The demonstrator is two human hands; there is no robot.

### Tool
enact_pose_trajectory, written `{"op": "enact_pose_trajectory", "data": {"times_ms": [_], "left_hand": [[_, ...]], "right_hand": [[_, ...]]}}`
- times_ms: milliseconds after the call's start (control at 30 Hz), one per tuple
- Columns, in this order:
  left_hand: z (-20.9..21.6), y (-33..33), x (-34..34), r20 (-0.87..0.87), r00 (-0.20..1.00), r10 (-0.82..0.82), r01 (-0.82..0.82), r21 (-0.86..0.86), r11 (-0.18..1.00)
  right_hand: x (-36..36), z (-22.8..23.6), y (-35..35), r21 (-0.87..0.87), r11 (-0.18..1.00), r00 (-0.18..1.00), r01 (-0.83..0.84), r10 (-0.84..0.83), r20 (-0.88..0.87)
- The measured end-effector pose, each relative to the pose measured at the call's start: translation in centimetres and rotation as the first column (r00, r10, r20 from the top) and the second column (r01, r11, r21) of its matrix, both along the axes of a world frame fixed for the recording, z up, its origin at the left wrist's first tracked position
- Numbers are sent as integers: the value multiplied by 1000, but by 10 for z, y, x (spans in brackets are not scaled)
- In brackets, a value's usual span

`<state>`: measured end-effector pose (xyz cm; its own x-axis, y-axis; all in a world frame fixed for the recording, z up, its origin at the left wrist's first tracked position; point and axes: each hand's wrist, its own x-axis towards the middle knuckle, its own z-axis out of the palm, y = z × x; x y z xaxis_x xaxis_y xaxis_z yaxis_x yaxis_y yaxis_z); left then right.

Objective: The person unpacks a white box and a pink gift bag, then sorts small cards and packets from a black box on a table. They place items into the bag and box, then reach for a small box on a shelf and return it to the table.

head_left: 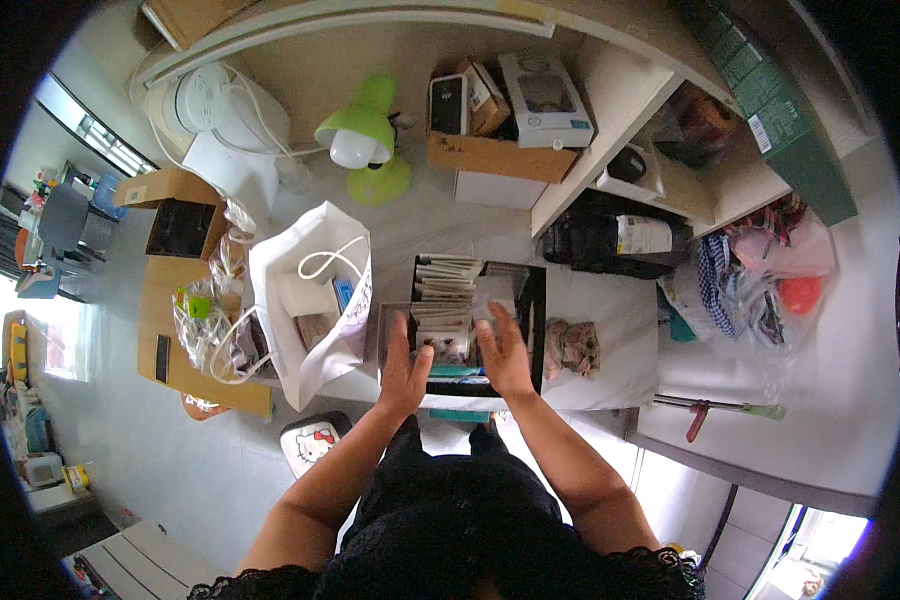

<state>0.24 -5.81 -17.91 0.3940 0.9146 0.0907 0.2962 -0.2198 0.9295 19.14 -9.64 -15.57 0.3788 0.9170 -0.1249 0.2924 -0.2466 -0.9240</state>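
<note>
A black box [538,330] stands on the table in front of me, filled with rows of thin, pale, flat packets [447,272]. My left hand [404,372] is over its left side, fingers stretched forward, next to a translucent flat piece [388,318]. Over the right part is my right hand [507,352], its fingers also extended, close to a whitish packet [494,291]. The palms face each other, with small packets with dark spots [444,347] lying between them. Whether either hand touches the packets is hard to make out.
A white carry bag [308,300] with rope handles stands left of the box. Beside its right edge lies a crumpled pinkish cloth [572,348]. Behind are a green lamp [374,115] and an open cardboard box [500,158]. Clear plastic bags [210,300] lie farther left.
</note>
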Motion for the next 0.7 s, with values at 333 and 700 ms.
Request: {"op": "enact_pose_trajectory", "data": {"times_ms": [333, 700], "left_hand": [[23, 9, -10, -125, 990, -62, 73, 87, 994], [142, -5, 29, 92, 985, -144, 113, 283, 953]], "right_hand": [[90, 21, -34, 87, 993, 907, 81, -110, 407], [142, -43, -80, -435, 900, 860, 30, 199, 470]]}}
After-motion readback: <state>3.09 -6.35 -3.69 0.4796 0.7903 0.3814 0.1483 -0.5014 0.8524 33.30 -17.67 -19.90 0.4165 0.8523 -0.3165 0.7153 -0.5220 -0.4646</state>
